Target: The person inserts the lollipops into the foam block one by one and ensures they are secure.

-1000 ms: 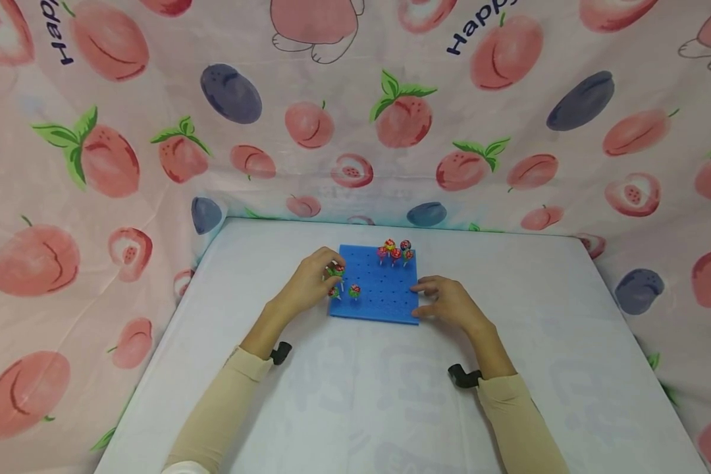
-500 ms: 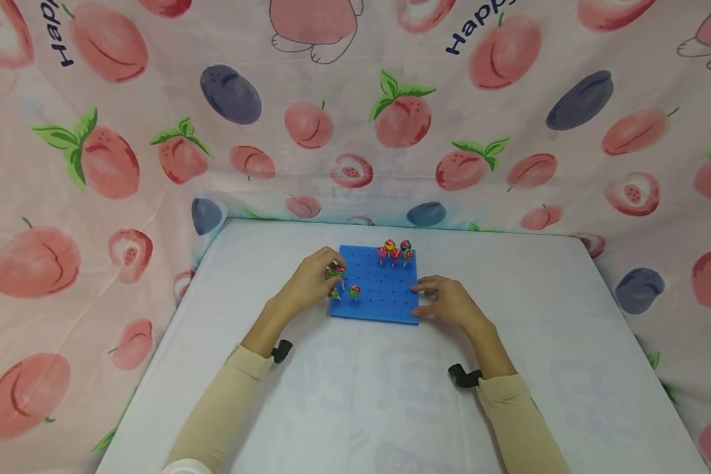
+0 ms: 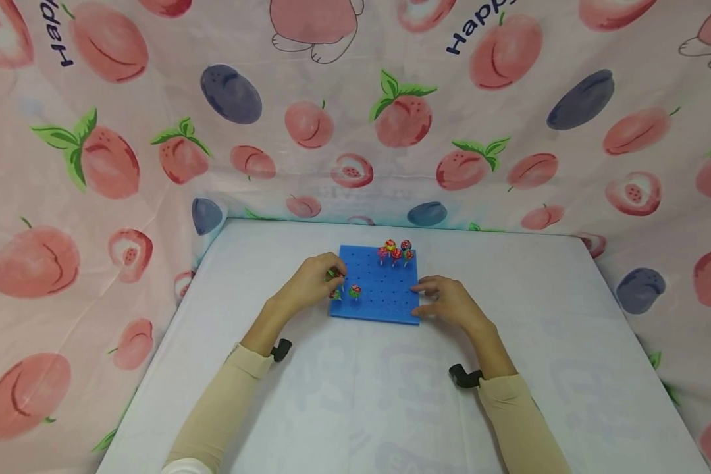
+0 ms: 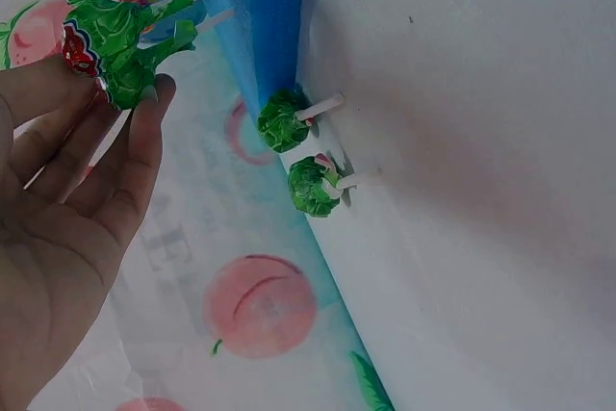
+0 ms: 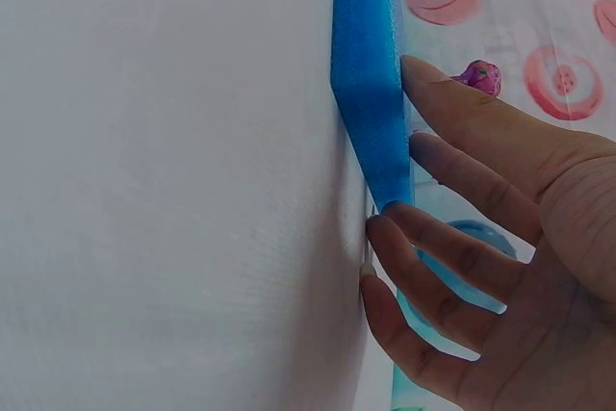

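Observation:
A blue pegboard (image 3: pixel 385 299) with rows of small holes lies on the table. At its left edge my left hand (image 3: pixel 305 284) pinches a green-wrapped lollipop (image 4: pixel 120 40) between thumb and fingers, its white stick towards the board. Two other green-and-red lollipops stand close by, a front-left lollipop (image 3: pixel 334 295) and another lollipop (image 3: pixel 355 291) just right of it. My right hand (image 3: pixel 450 303) rests its fingertips (image 5: pixel 423 84) against the board's right edge, fingers loosely bent and spread. Whether the held lollipop's stick is inside a hole I cannot tell.
Several lollipops (image 3: pixel 395 254) in mixed colours stand grouped at the board's back right corner. Past the board in the left wrist view, a loose green lollipop (image 4: pixel 283 122) and a second green lollipop (image 4: pixel 313 187) lie on the white table (image 3: pixel 355 395). A fruit-print curtain (image 3: pixel 332 131) encloses the table.
My left hand has lowered slightly with the lollipop, and its fingers now cover more of the wrapper. The right hand and the board have stayed in place.

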Action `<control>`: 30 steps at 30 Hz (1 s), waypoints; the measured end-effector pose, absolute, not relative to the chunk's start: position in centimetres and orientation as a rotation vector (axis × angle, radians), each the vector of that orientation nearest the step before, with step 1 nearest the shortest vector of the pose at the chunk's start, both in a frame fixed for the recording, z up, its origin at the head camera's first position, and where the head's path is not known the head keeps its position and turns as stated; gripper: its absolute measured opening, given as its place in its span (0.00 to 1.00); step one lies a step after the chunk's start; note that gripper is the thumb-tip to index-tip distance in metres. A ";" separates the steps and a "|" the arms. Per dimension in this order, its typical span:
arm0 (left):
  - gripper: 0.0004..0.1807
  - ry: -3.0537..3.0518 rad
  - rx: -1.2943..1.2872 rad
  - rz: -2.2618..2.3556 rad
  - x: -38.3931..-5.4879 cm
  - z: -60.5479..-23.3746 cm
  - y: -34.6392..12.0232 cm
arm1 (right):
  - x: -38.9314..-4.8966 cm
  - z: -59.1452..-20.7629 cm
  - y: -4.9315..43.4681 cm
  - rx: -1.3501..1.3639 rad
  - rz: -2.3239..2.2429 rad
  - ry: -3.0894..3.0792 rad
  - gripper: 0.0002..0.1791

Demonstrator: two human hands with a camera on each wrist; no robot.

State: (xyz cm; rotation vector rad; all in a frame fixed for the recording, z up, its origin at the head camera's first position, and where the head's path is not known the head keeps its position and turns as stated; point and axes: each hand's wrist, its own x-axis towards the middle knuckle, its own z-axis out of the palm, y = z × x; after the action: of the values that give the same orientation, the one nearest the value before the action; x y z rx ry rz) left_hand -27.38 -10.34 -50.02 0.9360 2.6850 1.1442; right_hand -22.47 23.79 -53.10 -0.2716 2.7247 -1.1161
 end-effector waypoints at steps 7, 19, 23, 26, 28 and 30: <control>0.07 2.681 0.950 1.084 -27.7 -49.9 -10.3 | -22.5 -53.2 23.8 -0.267 -1.121 2.720 0.31; 0.07 2.712 1.010 1.002 -27.7 -49.4 -10.0 | -22.5 -53.3 23.9 -0.262 -1.126 2.715 0.30; 0.07 2.718 1.018 0.999 -27.8 -49.3 -10.1 | -22.5 -53.2 23.9 -0.261 -1.111 2.720 0.30; 0.07 2.717 1.013 1.002 -27.9 -49.3 -10.2 | -22.5 -53.1 23.8 -0.256 -1.110 2.718 0.30; 0.07 2.720 0.991 1.007 -27.9 -49.2 -10.3 | -22.5 -53.1 23.9 -0.255 -1.106 2.719 0.30; 0.07 2.724 0.962 1.017 -27.9 -49.2 -10.4 | -22.5 -53.2 23.9 -0.254 -1.101 2.720 0.30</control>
State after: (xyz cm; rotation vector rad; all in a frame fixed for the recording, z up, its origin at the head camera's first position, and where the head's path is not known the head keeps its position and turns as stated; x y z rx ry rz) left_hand -27.91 -10.39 -49.15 0.9625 2.7239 1.0166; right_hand -22.49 23.88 -53.16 -0.2542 2.7202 -1.1007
